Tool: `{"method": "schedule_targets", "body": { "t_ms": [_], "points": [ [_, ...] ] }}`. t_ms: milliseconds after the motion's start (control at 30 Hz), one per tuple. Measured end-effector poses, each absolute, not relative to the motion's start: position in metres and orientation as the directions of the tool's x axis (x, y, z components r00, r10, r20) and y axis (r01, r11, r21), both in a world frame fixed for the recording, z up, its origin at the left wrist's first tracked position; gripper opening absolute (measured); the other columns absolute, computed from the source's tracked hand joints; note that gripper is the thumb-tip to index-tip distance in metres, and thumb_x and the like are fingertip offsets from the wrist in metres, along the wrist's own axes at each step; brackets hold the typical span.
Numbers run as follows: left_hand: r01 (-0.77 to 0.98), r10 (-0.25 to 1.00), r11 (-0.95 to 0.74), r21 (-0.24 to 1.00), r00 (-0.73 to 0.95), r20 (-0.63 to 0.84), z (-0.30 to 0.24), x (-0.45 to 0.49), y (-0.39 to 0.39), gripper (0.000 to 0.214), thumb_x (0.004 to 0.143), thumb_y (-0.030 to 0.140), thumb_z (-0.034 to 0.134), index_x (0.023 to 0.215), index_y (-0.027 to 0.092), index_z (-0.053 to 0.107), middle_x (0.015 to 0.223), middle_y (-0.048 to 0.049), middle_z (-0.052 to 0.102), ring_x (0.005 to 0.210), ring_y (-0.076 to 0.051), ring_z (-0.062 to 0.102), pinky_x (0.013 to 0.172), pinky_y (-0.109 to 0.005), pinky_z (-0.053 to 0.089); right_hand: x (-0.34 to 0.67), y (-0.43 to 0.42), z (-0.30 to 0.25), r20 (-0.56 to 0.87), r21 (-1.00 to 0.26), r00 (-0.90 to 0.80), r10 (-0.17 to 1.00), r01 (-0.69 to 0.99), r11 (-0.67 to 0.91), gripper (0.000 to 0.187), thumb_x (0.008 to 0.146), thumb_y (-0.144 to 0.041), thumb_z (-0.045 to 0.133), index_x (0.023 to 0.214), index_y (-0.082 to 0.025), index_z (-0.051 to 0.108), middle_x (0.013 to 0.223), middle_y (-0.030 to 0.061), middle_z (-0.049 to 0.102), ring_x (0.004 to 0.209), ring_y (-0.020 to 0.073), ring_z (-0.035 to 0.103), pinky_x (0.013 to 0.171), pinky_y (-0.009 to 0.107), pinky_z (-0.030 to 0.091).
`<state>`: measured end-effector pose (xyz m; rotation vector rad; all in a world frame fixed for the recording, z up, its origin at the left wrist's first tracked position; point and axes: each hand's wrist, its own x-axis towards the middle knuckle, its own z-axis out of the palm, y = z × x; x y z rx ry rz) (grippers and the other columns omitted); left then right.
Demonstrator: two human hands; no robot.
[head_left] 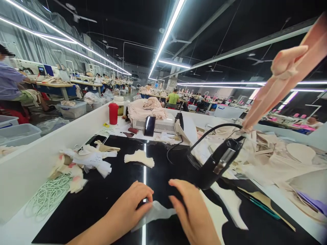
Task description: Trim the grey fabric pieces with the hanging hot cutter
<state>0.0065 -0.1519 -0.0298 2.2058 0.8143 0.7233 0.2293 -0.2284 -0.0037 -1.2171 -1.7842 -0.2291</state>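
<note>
My left hand (134, 204) is over the black tabletop (97, 207), its fingers curled towards the thumb on the edge of a thin translucent white piece (162, 211). That piece lies flat between my hands. At its other end is my right hand (191, 207), thumb and fingers apart, holding nothing visible. Beside and partly beneath the right hand is a cream cut piece (214, 212). Another cream piece, thick and curved (139, 158), lies ahead of both hands. A black corded tool (219, 163) with a metal lever hangs just right of my right hand from a knotted peach strip (268, 92).
White cut pieces (92, 156) and a tangle of pale green cord (51, 195) lie left. Teal-handled tweezers (264, 207) rest right, near piled beige scraps (270, 160). A phone (149, 126) leans against a white box (163, 125) behind. A low white wall (51, 146) borders the left.
</note>
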Motion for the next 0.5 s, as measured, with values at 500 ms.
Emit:
{"method": "schedule_targets", "body": {
  "t_ms": [500],
  "points": [
    [0.296, 0.872, -0.348, 0.890, 0.452, 0.190, -0.006, 0.002, -0.093, 0.026, 0.088, 0.026, 0.052, 0.113, 0.021, 0.051, 0.080, 0.0046, 0.059, 0.067, -0.015, 0.062, 0.067, -0.027, 0.049, 0.196, -0.152, -0.005, 0.458, -0.579, -0.069, 0.886, 0.734, 0.356, 0.018, 0.099, -0.025, 0.054, 0.086, -0.023, 0.066, 0.080, -0.0001, 0.067, 0.073, 0.0169, 0.066, 0.067, 0.026, 0.053]
  ]
}}
